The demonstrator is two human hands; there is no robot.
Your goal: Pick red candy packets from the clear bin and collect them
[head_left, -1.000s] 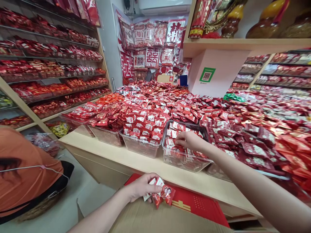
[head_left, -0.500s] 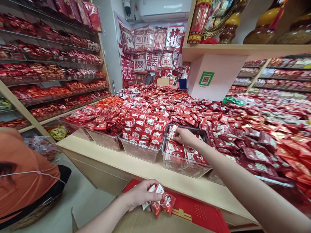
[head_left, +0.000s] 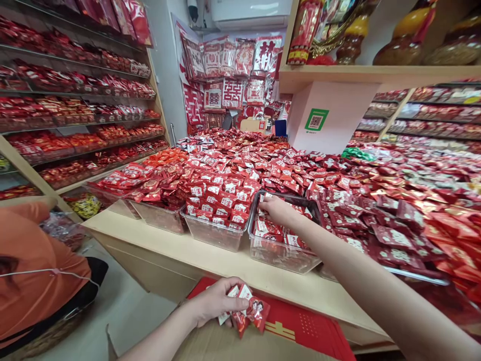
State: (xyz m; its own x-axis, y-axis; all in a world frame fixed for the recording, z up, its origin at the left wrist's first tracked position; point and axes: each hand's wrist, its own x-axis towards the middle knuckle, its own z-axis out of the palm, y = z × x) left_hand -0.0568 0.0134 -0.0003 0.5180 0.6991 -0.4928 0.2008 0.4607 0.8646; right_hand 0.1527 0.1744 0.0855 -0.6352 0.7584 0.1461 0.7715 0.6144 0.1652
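Observation:
My left hand (head_left: 220, 302) is closed round several small red and white candy packets (head_left: 256, 313), the front one printed with two cartoon figures. It hovers over a cardboard box (head_left: 240, 345) with a red sheet (head_left: 308, 328) beside it. Across the counter edge, my right hand (head_left: 277, 211) reaches into a clear plastic bin (head_left: 281, 254) of similar packets. Its fingers are pinched on a packet by the bin's left wall; the fingertips are partly hidden. More packets (head_left: 268, 229) lie loosely below that hand.
A neighbouring clear bin (head_left: 214, 233) holds neat rows of red packets. Heaps of red and maroon packets (head_left: 391, 225) cover the wooden counter (head_left: 165, 245). A shelf (head_left: 376, 75) overhangs at upper right. A person in orange (head_left: 37, 271) is at the left.
My right hand has shifted slightly left inside the bin, toward its left wall. My left hand keeps its packets in nearly the same place. The view has moved slightly.

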